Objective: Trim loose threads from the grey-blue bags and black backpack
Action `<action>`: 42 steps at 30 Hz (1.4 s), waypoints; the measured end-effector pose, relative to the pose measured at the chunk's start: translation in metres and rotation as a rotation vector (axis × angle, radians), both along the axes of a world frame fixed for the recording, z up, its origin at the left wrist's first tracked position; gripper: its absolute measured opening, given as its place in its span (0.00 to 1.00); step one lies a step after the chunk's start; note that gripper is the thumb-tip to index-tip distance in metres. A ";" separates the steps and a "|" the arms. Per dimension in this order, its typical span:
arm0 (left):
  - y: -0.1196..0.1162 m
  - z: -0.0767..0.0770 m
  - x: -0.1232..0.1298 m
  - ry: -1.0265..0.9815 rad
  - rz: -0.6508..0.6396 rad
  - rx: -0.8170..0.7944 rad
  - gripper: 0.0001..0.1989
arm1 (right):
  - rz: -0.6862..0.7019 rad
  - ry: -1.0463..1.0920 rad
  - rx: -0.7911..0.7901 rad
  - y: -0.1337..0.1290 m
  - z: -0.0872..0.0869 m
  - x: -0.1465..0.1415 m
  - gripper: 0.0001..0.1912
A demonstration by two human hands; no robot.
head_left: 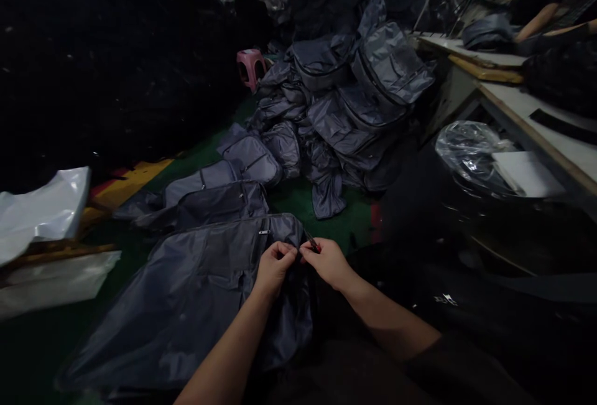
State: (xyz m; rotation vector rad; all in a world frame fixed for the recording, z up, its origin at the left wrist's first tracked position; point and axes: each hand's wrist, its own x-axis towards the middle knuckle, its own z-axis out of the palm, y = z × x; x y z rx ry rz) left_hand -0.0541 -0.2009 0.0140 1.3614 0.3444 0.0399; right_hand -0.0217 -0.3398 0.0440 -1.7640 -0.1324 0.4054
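At six o'clock, just below centre: left hand (276, 263), thumb and forefinger pinched at the upper right edge of a dark blue-grey bag (186, 311), probably to steady that stretch of edge for close handling. Opposite, fingertips nearly meeting: right hand (332, 265), closed on a small tool (315, 246) with a red part, narrow end outward; likely tucked so to leave fingertips usable at the edge. Any second pinch of fabric there: impossible to tell.

From six to eight o'clock: same bag, spread broad face up, zip pull (264, 232) exposed, seemingly for easy access. Toward nine, just beyond: overlapping bags (224, 203), perhaps within reach by design. From twelve to two, on green floor (298, 198): loose heap of similar bags (331, 122), presumably stacked to save floor space. At eleven, beside the heap: pink stool (252, 64). At two: co-worker's forearm (541, 21), above a worktable (566, 106). At three: clear plastic (466, 150), white sheet (527, 172).
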 end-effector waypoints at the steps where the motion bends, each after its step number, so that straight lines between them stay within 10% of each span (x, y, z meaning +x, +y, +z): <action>1: 0.000 0.001 0.000 -0.003 -0.002 0.011 0.13 | -0.002 -0.011 -0.013 0.001 0.000 0.000 0.05; 20: -0.002 -0.004 0.003 -0.010 0.027 0.071 0.14 | -0.036 0.206 0.251 -0.017 -0.019 -0.008 0.09; 42: -0.016 0.018 -0.008 -0.257 -0.108 0.781 0.04 | 0.053 -0.067 0.097 -0.017 -0.012 -0.007 0.03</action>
